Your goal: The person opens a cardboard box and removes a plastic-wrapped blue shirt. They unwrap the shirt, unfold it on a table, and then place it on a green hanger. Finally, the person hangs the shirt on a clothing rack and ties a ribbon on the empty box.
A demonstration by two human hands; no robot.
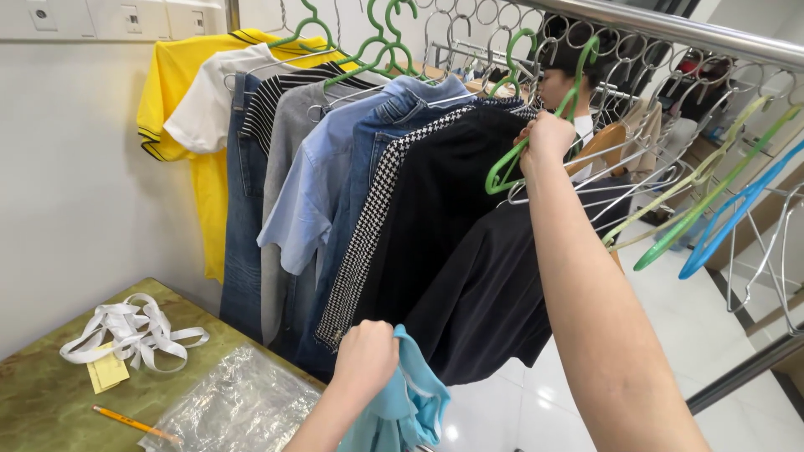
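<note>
Our left hand [364, 356] bunches a light blue garment [402, 406] in a closed grip, low before the rack; it looks soft, light and floppy. Our right hand [548, 134], fingers wrapped, lifts a stiff green hanger [507, 172]; best taken by its hook.

Right hand [548, 134] grips green hanger [511, 163]; left hand [364, 356] clutches blue garment [406, 410]

Two bare forearms enter from the lower edge of the head view. The left hand [365, 358] and the right hand [548, 134] carry no gloves, rings, watch or bracelet. No sleeve shows on either arm — both are uncovered from wrist to frame edge. The right forearm is long and straight in outline — the left shows only its wrist section.
</note>
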